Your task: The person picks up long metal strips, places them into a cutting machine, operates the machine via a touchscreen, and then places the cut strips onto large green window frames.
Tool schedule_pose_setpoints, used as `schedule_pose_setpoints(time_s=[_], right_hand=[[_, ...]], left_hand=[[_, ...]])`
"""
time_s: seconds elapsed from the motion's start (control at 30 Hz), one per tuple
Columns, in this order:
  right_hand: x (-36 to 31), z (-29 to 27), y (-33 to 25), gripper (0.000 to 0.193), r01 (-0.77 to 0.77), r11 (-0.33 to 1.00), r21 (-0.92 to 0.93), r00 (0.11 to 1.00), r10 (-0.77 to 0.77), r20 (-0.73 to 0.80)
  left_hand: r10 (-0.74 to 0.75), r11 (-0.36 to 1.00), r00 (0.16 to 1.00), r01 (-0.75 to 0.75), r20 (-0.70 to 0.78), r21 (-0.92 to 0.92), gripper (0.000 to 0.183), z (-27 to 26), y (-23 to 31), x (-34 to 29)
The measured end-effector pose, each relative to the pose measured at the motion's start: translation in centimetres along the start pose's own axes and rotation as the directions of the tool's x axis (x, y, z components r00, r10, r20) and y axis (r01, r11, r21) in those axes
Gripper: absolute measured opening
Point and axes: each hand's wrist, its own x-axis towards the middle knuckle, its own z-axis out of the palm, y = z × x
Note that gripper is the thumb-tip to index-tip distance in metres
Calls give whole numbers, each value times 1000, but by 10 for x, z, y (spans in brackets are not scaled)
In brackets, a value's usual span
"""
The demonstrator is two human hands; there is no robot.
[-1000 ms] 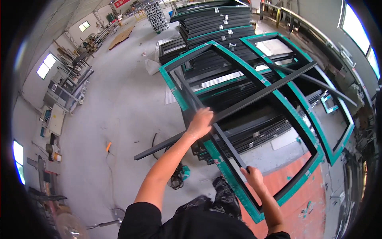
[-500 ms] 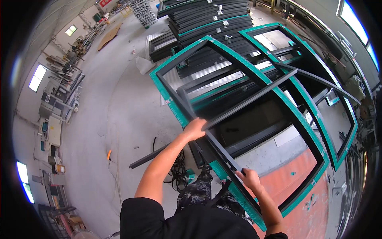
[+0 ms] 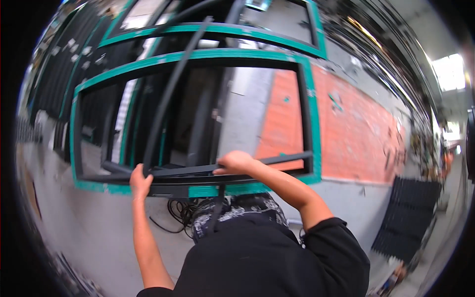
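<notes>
A dark window frame with green edging [image 3: 310, 119] lies in front of me. Across it, from the near side to beyond its far side, runs a long dark bar [image 3: 170, 89]. Another dark bar [image 3: 282, 159] lies along the near inside of the frame. My left hand [image 3: 141, 182] is closed at the frame's near left, where the two bars meet, its fingers around the near bar's end region. Farther right, my right hand [image 3: 236, 163] is closed over the near bar, fingertips partly hidden. Below it a black strip [image 3: 216, 208] hangs down against my shirt.
A second green-edged frame [image 3: 316, 39] lies beyond the first. Stacked dark frames [image 3: 74, 64] stand at the far left. An orange-red sheet [image 3: 354, 128] covers floor to the right, with black ribbed panels [image 3: 408, 218] nearer. Coiled black cable [image 3: 182, 210] lies by my legs.
My view has swung to the right, so the frame now lies crosswise before me. Both hands remain closed at the near bar, and the right hand sits nearer the left.
</notes>
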Motion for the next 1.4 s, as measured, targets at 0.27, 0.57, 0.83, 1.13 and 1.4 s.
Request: schedule_pose_setpoints(time_s=[0.27,0.57,0.83,1.13,1.4], right_hand=[[-4,3,11,51,-47,999,8,997,47,-67],[4,-5,16,52,-1,1000,8,998,2,-67],[-1,12,9,51,-26,997,78,999,29,-35],[-11,4,5,51,43,997,71,997,-38,-72],[-28,35,-9,51,-9,994,106,995,20,-100]], left_hand=[[-8,999,999,10,31,-50,18,2,23,14],[9,999,1000,-10,-11,-38,18,8,13,14],[-27,1000,999,27,43,2,16,9,15,5],[7,1000,999,-6,-41,18,17,12,26,3],[-38,999,999,38,-3,-9,19,17,8,-7]])
